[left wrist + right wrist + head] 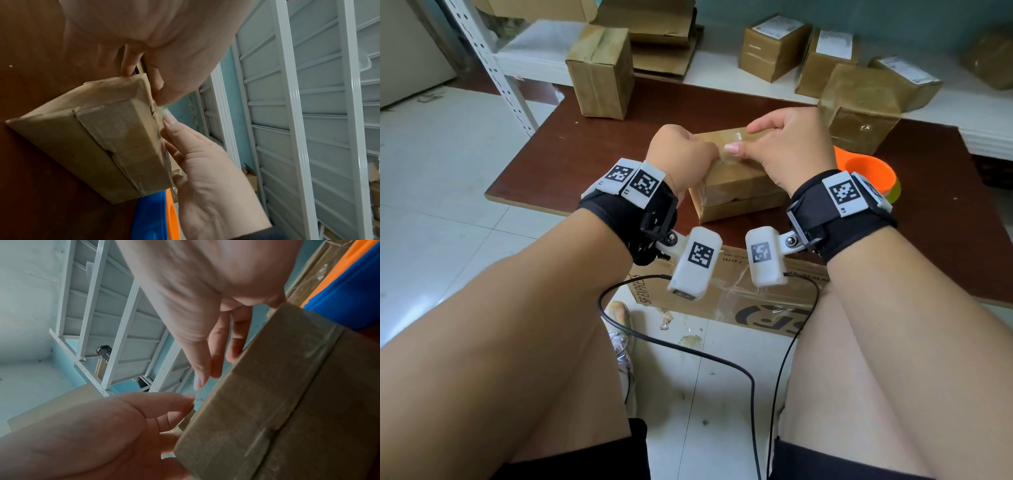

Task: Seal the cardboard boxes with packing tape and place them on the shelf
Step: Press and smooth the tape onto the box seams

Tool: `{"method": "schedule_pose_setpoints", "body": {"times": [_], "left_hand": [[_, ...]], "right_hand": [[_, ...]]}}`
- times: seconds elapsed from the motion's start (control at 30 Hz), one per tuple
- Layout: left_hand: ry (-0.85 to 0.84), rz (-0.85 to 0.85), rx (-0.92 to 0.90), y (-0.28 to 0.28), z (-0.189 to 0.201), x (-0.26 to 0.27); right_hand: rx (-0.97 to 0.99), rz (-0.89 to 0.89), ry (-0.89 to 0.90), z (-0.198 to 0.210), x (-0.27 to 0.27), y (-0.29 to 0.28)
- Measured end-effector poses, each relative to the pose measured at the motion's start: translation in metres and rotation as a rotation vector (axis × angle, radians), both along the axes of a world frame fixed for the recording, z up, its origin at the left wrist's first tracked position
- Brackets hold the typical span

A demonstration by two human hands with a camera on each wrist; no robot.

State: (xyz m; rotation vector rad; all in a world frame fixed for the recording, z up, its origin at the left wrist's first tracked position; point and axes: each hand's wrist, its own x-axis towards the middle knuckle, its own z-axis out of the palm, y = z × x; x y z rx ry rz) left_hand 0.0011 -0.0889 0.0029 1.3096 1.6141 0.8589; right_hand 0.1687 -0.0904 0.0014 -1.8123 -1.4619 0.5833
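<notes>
A small cardboard box (736, 185) stands on the brown table (585, 154), wrapped lengthwise in clear tape (738, 136). Both hands are on its top. My left hand (688, 154) is curled at the near left corner of the top. My right hand (774, 144) meets it there, thumb and forefinger pinching wrinkled tape. In the left wrist view the left hand (160, 91) reaches over the box (115, 141), with the right hand (168, 123) at the edge. In the right wrist view the right hand (205, 373) and left hand (176, 402) nearly touch beside the box (277, 402).
An orange tape dispenser (866, 168) lies right of the box. Taped boxes stand at the table's back left (601, 68) and back right (859, 109). More boxes (774, 48) sit on the low white shelf (722, 68). A flattened carton (756, 308) and cables (688, 349) lie on the floor.
</notes>
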Motion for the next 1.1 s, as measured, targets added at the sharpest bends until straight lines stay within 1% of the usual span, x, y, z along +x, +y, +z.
{"method": "schedule_pose_setpoints", "body": {"times": [0.1, 0.27, 0.37, 0.47, 0.53, 0.6, 0.63, 0.7, 0.83, 0.9, 0.97, 1.03, 1.1], "left_hand": [[0.036, -0.003, 0.009, 0.003, -0.004, 0.002], [0.157, 0.004, 0.015, 0.008, -0.006, 0.005], [0.161, -0.004, 0.002, 0.007, -0.006, 0.007], [0.111, 0.041, -0.035, 0.009, -0.007, 0.009], [0.007, 0.117, -0.102, 0.011, -0.007, 0.008], [-0.131, 0.140, -0.234, 0.010, -0.007, 0.007], [-0.168, 0.115, -0.249, 0.009, -0.007, 0.006], [-0.180, 0.074, -0.192, 0.007, -0.008, 0.005], [-0.190, 0.070, 0.025, 0.003, -0.009, 0.003], [-0.152, 0.063, 0.155, -0.003, -0.004, 0.004], [-0.071, 0.068, 0.259, -0.009, -0.003, 0.004], [-0.024, 0.078, 0.306, -0.014, -0.004, 0.005], [-0.024, 0.079, 0.336, -0.017, -0.002, 0.005]], "right_hand": [[-0.010, -0.009, -0.049, -0.002, -0.001, 0.003], [-0.020, -0.030, -0.133, -0.005, -0.007, 0.008], [-0.006, -0.032, -0.149, -0.004, -0.009, 0.005], [0.025, -0.040, -0.187, -0.002, -0.007, -0.002], [-0.021, -0.039, -0.176, -0.001, 0.000, -0.004], [-0.127, -0.043, -0.056, -0.002, 0.009, -0.004], [-0.168, -0.042, 0.018, -0.004, 0.011, -0.003], [-0.168, -0.044, 0.096, -0.006, 0.010, -0.006], [-0.003, -0.077, 0.134, -0.006, 0.001, -0.012], [0.097, -0.112, 0.153, 0.000, -0.003, -0.018], [0.191, -0.148, 0.137, 0.003, -0.003, -0.022], [0.262, -0.181, 0.119, 0.004, -0.002, -0.025], [0.297, -0.186, 0.152, 0.005, 0.000, -0.027]]}}
